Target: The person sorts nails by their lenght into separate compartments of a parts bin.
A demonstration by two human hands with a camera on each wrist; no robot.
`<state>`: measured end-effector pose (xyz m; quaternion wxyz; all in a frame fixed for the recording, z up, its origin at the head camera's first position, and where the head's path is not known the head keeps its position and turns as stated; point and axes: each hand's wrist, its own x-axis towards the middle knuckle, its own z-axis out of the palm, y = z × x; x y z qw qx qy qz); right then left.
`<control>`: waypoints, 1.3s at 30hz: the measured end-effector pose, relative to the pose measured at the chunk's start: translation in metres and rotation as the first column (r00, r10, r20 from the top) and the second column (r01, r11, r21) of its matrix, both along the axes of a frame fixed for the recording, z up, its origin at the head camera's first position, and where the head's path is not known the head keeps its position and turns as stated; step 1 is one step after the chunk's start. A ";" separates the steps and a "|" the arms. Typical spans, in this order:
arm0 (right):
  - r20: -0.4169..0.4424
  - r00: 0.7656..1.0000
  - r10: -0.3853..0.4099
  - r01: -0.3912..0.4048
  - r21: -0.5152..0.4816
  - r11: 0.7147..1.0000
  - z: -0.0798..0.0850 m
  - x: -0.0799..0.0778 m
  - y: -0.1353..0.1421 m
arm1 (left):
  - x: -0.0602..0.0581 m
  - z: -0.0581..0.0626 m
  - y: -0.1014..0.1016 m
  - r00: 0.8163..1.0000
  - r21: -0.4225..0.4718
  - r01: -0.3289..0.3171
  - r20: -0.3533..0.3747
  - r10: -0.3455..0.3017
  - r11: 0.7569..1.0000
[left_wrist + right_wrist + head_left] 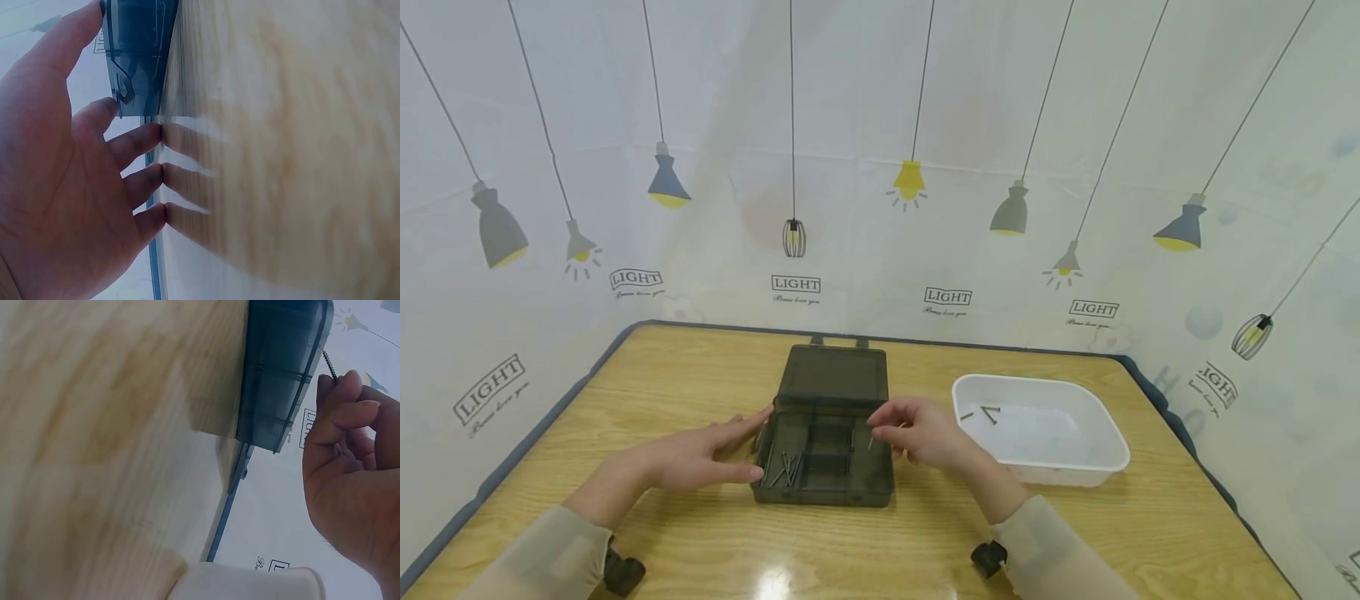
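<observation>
A dark translucent box (823, 497) with inner compartments stands on the table, its lid (833, 375) laid back. Several screws (786, 468) lie in its left compartment. My left hand (692, 454) is spread along the box's left side, thumb at the front left rim and index finger near the hinge end. In the left wrist view, the other fingertips (155, 219) rest on the tabletop. Between thumb and fingertips, my right hand (925, 429) pinches a thin screw (330, 364) over the box's right side, its threaded end sticking out.
To the right of the box, a white tray (1045, 475) holds a few loose screws (991, 412) at its left end. The wooden table (700, 542) meets a light cloth backdrop (865, 250) printed with lamps behind it and at both sides.
</observation>
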<state>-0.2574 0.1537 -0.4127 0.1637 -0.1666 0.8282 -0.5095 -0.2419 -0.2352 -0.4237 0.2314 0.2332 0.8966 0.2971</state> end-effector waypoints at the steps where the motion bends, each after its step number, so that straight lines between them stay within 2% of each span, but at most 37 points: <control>1: 0.003 1.000 -0.001 0.001 0.008 1.000 0.000 0.000 -0.001 | 0.000 0.000 0.000 1.000 -0.001 0.000 -0.001 0.000 1.000; 12: 0.014 1.000 0.027 -0.027 0.063 0.998 0.000 0.003 -0.004 | 0.001 -0.001 -0.001 1.000 -0.004 -0.003 -0.007 0.003 1.000; 18: 0.016 0.999 0.051 -0.052 0.058 0.997 0.000 0.005 -0.002 | 0.001 -0.002 -0.001 1.000 -0.013 -0.006 -0.003 0.006 1.000; 23: 0.032 0.997 0.065 -0.066 0.031 0.997 0.009 0.008 0.007 | 0.001 -0.002 -0.001 1.000 -0.009 -0.002 0.001 0.002 1.000; 30: -0.026 0.999 0.022 -0.021 0.038 0.999 0.026 0.003 0.036 | 0.000 -0.001 -0.001 1.000 0.001 0.002 0.004 -0.002 1.000; 39: -0.071 0.993 -0.090 0.096 0.081 0.992 0.038 -0.012 0.096 | 0.000 0.000 -0.001 1.000 -0.005 0.007 0.006 -0.007 1.000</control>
